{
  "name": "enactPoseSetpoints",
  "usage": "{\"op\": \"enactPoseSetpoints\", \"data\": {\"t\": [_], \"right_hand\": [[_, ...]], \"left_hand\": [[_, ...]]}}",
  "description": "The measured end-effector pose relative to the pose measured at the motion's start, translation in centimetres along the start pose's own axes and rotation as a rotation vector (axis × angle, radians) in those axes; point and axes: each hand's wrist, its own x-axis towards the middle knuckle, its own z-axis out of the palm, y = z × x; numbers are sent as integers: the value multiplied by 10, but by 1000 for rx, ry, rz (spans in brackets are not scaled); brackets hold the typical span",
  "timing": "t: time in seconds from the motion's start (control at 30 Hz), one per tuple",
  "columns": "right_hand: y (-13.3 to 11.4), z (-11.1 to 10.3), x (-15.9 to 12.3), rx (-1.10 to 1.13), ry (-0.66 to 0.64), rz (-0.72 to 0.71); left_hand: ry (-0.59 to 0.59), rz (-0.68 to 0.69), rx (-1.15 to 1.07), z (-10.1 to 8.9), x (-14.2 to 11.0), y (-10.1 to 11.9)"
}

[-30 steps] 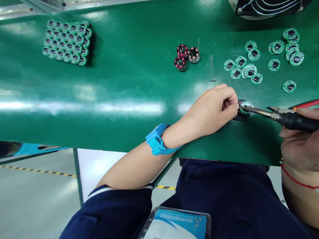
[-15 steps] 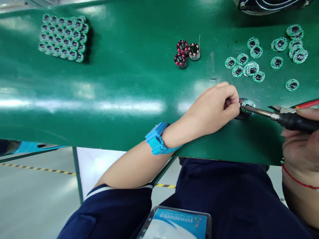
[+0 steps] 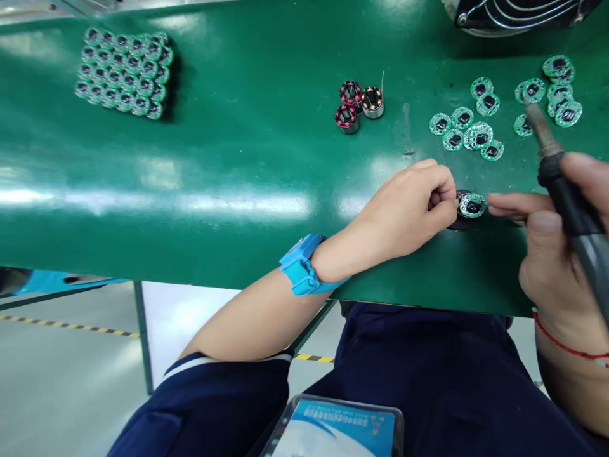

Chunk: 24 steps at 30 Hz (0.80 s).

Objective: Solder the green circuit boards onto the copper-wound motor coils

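My left hand rests on the bench, thumb and index pinched together on a thin copper-coloured wire. That wire runs beside a round green circuit board with a black centre, which sits on a dark round piece partly covered by my fingers. My right hand grips a soldering iron by its black handle. Its metal tip points up and away, above the loose boards and off the board being worked on. Two right fingers stretch out close to that board's right edge.
Loose round boards lie beyond my hands, more of them at the far right. Three wound motor stators stand left of these. A stacked block of boards sits far left. A black wire-grilled device is at the back.
The soldering iron has lifted off the board and swung tip-up. My right fingers have moved in beside the board. The red-handled tool at right is now hidden. My left hand stays put.
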Motion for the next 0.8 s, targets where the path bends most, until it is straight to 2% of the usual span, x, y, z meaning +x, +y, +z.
{"op": "enactPoseSetpoints", "data": {"t": [0.1,0.17,0.27,0.5,0.63,0.7,0.8], "right_hand": [[-3,6,6,-58,-74,-66],[-2,8,7,-64,-173,-56],[-1,11,7,-71,-204,-30],[-3,10,7,-92,-159,-47],[0,10,4,-57,-102,-94],[2,10,1,-25,-85,-78],[4,10,-3,48,-77,3]], "left_hand": [[2,7,-1,1,0,0],[0,12,-2,1,0,0],[-5,18,-7,1,0,-1],[1,117,-112,-5,-1,-7],[-126,233,58,2,0,-10],[-107,245,131,8,1,-12],[-64,264,119,14,4,-13]]}}
